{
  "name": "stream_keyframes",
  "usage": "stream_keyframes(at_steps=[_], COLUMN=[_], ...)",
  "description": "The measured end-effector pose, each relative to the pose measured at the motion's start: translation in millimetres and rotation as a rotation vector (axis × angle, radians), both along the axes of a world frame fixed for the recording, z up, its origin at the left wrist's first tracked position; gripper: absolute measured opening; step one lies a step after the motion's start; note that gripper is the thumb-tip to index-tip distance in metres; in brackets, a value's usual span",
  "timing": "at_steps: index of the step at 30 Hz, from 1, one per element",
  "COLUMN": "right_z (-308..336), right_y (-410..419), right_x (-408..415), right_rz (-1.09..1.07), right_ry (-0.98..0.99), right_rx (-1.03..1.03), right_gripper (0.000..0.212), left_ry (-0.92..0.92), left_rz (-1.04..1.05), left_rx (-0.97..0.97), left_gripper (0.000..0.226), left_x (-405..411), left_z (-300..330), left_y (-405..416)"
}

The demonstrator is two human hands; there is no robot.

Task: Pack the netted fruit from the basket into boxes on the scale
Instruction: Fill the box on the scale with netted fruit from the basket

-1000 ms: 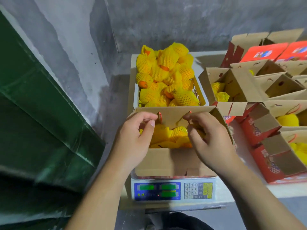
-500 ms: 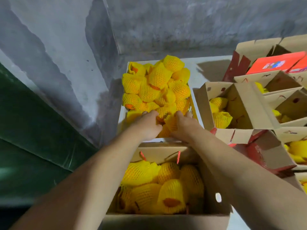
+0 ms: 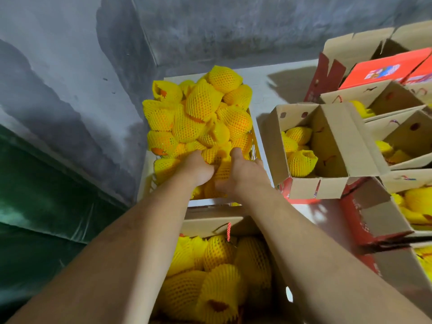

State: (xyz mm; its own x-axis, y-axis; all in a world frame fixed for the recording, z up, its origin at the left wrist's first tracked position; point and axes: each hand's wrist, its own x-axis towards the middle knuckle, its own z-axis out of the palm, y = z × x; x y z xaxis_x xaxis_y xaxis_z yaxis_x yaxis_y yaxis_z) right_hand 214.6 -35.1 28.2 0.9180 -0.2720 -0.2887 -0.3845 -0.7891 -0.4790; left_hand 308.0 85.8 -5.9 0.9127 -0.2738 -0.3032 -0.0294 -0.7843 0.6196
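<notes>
Both hands dig into the heap of netted fruit [image 3: 201, 122] at the near end of the basket [image 3: 256, 127]. Left hand [image 3: 198, 169] has fingers curled down over a yellow-netted piece [image 3: 209, 154]; right hand [image 3: 243, 174] is cupped w/ thumb up beside another netted piece [image 3: 223, 171], fingertips buried in the pile, so cannot tell exactly how firmly either grip has closed. The two hands sit just beside each other, nearly touching at the thumbs, forearms reaching out over the near box [image 3: 210, 224].

That box, brown cardboard w/ a red cord handle [image 3: 228, 231] on its far flap, lies directly below the arms and already holds several fruit in yellow foam net [image 3: 217, 272], some w/ orange skin showing at the net's open end. The scale under it is hidden from view.

Basket is white, piled high w/ fruit, standing on a pale surface [image 3: 264, 90] against a grey concrete wall [image 3: 210, 24]. To the right, an open carton [image 3: 327, 146] holds a few netted pieces in its left compartment. More open cartons, red-printed outside, crowd the right edge [image 3: 385, 59], several w/ yellow net visible inside. Green sheeting [image 3: 46, 195] fills the lower left.
</notes>
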Motion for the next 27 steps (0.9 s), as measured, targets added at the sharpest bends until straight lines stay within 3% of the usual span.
stream_keyframes(at_steps=[2, 4, 8, 12, 14, 16, 20, 24, 27], right_z=[10, 22, 50, 77, 87, 93, 97, 102, 105], right_y=[-5, -11, -12, 12, 26, 35, 30, 23, 39], right_x=[-7, -16, -39, -81, -109, -136, -183, -205, -215], right_rz=[-0.049, -0.091, -0.136, -0.028, -0.028, -0.087, -0.028, 0.122, 0.076], right_ry=[-0.065, -0.158, -0.316, -0.437, -0.492, -0.545, -0.568, -0.283, -0.399], right_rx=[0.040, 0.144, 0.464, 0.715, 0.754, 0.793, 0.593, 0.181, 0.153], right_gripper=[0.071, 0.070, 0.067, 0.068, 0.073, 0.070, 0.069, 0.084, 0.067], left_ry=[0.036, 0.117, 0.325, 0.341, 0.406, 0.417, 0.427, 0.447, 0.399], left_rz=[0.096, 0.233, 0.412, 0.467, 0.438, 0.424, 0.620, 0.679, 0.609], left_rx=[-0.026, -0.120, -0.699, -1.149, -1.289, -1.300, -1.340, -1.304, -1.215], left_gripper=[0.084, 0.091, 0.059, 0.060, 0.055, 0.066, 0.053, 0.043, 0.050], left_x=[-7, -16, -38, -86, -114, -138, -179, -215, -237], left_z=[14, 31, 69, 107, 120, 126, 123, 119, 119], left_y=[-1, -2, -2, 8, 21, 39, 91, 134, 148])
